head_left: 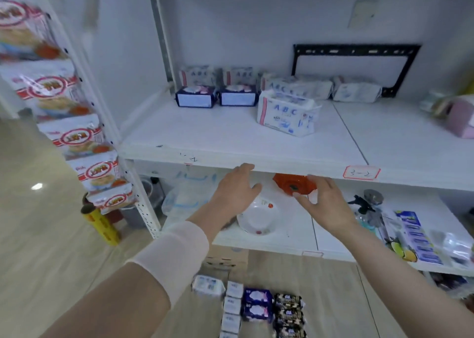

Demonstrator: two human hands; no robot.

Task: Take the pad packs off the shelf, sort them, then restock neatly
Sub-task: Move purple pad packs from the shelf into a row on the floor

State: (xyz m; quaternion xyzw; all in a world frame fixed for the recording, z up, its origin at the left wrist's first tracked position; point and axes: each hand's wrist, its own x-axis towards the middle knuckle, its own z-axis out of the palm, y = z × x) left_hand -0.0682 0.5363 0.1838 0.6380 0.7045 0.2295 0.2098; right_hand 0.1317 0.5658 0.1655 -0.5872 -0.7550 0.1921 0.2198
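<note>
Both hands (232, 191) (324, 201) seemingly at shelf edge (282, 169)

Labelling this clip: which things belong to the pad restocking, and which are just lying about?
Job: white ABC packs, dark blue packs, packs on the floor, shelf.
Lying about: white bowl, orange dish, spray bottle, noodle packets.

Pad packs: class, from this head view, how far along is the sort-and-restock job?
Done: packs lie sorted in rows on the floor. In hand: nothing; left hand and right hand hover open at the shelf edge. Left, likely: those packs go up, and the askew ABC pack needs straightening.
</note>
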